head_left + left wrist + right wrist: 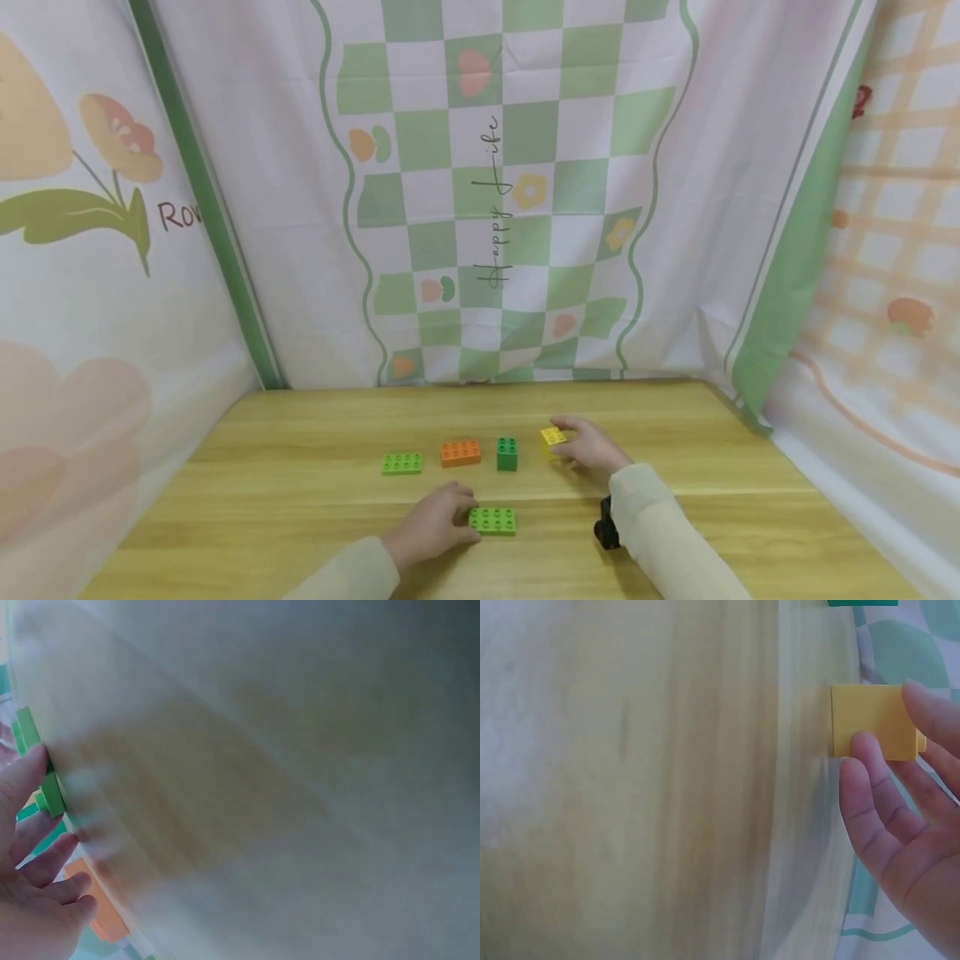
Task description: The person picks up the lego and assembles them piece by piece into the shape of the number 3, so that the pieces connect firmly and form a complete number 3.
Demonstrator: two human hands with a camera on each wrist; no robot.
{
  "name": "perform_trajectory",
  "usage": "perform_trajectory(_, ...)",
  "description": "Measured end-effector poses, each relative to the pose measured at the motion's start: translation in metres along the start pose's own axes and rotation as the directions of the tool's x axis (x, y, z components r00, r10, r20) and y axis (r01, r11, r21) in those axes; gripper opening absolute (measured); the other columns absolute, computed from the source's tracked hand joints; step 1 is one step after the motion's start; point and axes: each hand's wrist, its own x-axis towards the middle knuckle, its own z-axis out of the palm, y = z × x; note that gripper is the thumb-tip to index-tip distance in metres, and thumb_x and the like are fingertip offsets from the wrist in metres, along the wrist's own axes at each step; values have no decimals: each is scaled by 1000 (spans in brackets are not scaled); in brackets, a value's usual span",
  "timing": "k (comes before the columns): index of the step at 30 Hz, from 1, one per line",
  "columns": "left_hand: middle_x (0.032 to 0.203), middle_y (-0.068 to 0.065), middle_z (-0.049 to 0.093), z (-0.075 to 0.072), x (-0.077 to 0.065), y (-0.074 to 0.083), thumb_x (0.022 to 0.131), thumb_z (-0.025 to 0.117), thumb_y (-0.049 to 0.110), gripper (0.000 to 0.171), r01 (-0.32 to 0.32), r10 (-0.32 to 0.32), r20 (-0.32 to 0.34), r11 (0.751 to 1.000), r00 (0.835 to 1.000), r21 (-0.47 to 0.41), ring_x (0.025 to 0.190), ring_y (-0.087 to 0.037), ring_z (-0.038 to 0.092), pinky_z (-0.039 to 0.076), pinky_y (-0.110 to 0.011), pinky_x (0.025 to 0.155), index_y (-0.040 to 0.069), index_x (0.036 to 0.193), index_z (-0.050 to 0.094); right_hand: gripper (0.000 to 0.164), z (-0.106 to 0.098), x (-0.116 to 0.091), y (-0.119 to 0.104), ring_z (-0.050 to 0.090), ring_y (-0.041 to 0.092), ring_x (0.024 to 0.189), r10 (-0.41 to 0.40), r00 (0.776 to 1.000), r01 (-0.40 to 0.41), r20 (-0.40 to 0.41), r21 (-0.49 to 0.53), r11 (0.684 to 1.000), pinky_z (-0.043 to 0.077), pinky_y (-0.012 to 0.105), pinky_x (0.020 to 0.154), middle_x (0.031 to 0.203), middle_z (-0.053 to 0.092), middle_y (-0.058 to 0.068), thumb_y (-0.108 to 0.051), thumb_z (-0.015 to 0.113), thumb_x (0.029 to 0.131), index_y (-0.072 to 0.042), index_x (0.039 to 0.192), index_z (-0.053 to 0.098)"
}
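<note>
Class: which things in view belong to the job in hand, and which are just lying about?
Likely in the job:
near light-green brick, at left hand
yellow brick, at right hand

Seemingly lying about:
far light-green brick
orange brick
dark-green brick

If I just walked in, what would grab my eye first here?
Probably the big green-and-white checked cloth hanging behind the wooden table, printed sideways with "Happy Life". Next, the yellow brick, right of a dark green brick and held in the right hand. Then the nearer light green brick, with the left hand at its left end.
</note>
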Motion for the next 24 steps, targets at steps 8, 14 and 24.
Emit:
perform_trajectory(8, 114, -5, 59, 2, 0, 0, 73, 76, 30, 44, 29, -29, 2, 999, 1000, -20, 108, -21, 53, 43, -36, 93, 7, 109, 65, 53, 3, 1, 5, 57, 19, 73, 16, 999, -16, -38, 3, 1000, 51, 33, 59, 128, 42, 29, 1, 61, 84, 7, 133, 40)
perform_trajectory(14, 119, -8, 58, 3, 0, 0, 72, 77, 29, 44, 60, -60, -2, 997, 998, -40, 114, -27, 50, 40, -41, 97, 7, 109, 65, 50, 3, 1, 6, 57, 20, 73, 8, 998, -8, -57, 3, 1000, 51, 32, 60, 125, 44, 31, 3, 60, 83, 9, 129, 43)
perform_trajectory(24, 120, -11, 58, 4, 0, 1, 72, 77, 28, 44, 77, -78, -22, 995, 997, -56, 115, -29, 49, 37, -42, 98, 5, 107, 65, 43, 2, 3, 8, 59, 20, 71, 8, 997, -9, -81, -15, 1000, 52, 33, 60, 123, 46, 32, 4, 62, 82, 9, 123, 47)
